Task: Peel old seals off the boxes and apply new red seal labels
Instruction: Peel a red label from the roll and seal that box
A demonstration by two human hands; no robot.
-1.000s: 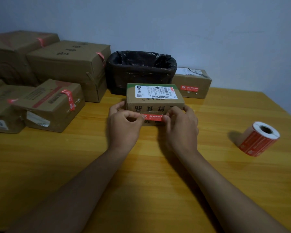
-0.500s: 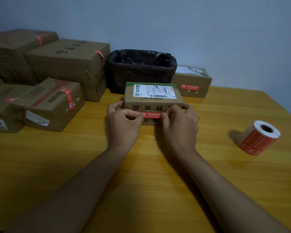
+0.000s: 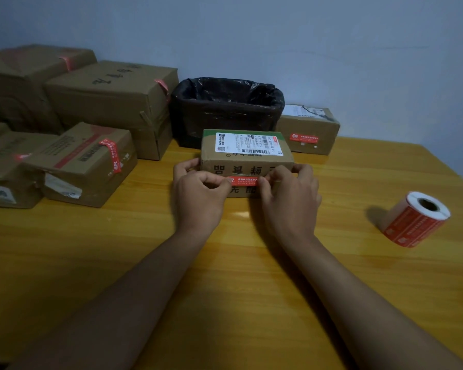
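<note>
1. A glossy yellow wooden table (image 3: 118,263) fills the lower part of the view, set against a plain bluish-grey wall (image 3: 332,49); the light is dim.

2. Nearest, two bare forearms reach forward from the bottom edge and meet at a small cardboard box (image 3: 246,161) standing on the table just ahead of centre.

3. The left hand (image 3: 198,190) has its fingers curled, thumb and forefinger pinching the left end of a red seal label (image 3: 244,180). The right hand (image 3: 292,193) is likewise curled, its fingertips pinching the label's right end while the outer fingers touch the box's right corner.

4. The label is a narrow red strip with white printing, lying level across the box's front face, over large dark printed characters. Whether it is fully stuck down cannot be told.

5. The box is brown, with a white shipping label (image 3: 249,143) with barcodes on its top and a green band along the top's far edge.

6. To the right, well apart from the hands, a roll of red labels (image 3: 414,218) lies tilted on the table, its white core showing.

7. Further back on the left, several larger brown boxes (image 3: 78,161) stand clustered and stacked, some carrying red seals.

8. Behind the small box sits a bin lined with a black bag (image 3: 226,108), and just to its right another box (image 3: 308,130) bears a red seal on its front.
</note>
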